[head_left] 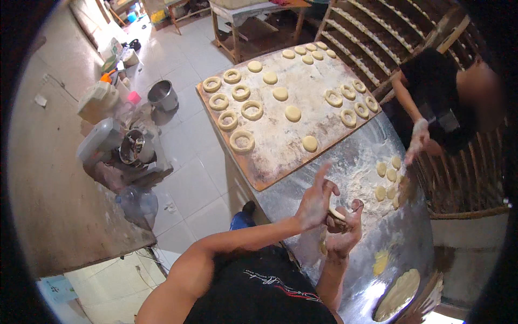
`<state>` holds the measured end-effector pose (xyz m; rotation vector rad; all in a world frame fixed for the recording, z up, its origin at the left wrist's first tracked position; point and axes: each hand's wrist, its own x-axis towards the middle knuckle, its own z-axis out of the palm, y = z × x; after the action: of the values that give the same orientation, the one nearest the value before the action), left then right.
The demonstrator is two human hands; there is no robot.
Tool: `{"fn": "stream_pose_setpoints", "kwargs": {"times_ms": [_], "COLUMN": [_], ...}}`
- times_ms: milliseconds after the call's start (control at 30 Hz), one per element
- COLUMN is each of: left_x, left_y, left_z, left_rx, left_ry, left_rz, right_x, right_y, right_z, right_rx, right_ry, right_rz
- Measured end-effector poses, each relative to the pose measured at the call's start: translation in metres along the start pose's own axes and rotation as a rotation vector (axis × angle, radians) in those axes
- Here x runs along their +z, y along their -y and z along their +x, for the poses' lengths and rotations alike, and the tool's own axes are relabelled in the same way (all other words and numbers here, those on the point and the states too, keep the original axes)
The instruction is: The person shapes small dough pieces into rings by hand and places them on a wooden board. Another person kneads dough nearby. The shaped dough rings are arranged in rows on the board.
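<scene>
Two hands, one piece of dough (336, 215) on my feed: left hand (314, 206) and right hand (345, 235) both grip it, fingers curled, left index raised. I see it held above the metal table (407, 229), clear of the flour (353, 186), probably to work it freely. Left forearm crosses the body; right forearm comes up steeply. Rings (233, 142) sit spaced on the board (318, 92), likely so they don't stick.

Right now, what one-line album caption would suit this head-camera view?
Left hand and right hand hold pale dough between them above a floury metal table, beside a board of rings and rounds.
</scene>
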<state>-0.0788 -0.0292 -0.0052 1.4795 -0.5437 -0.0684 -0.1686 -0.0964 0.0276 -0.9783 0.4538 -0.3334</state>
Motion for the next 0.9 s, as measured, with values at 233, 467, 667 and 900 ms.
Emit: {"fn": "stream_pose_setpoints", "kwargs": {"times_ms": [233,467,667,900], "left_x": [-0.008,-0.022,-0.05,-0.121], "left_y": [-0.025,0.0,-0.013,-0.006], "left_z": [-0.034,-0.057,-0.049,-0.023], "left_rx": [0.727,0.479,-0.298,0.569], "left_ry": [-0.014,-0.001,-0.227,0.055], "left_rz": [0.18,0.203,-0.02,0.321], "right_x": [-0.033,-0.015,0.015,0.061], "right_y": [-0.015,-0.026,-0.048,-0.079], "right_z": [-0.021,-0.035,-0.023,-0.001], "right_rx": [0.098,0.284,0.234,0.186], "right_ry": [0.194,0.159,0.075,0.147], "right_rz": [-0.032,0.018,-0.064,-0.245]}}
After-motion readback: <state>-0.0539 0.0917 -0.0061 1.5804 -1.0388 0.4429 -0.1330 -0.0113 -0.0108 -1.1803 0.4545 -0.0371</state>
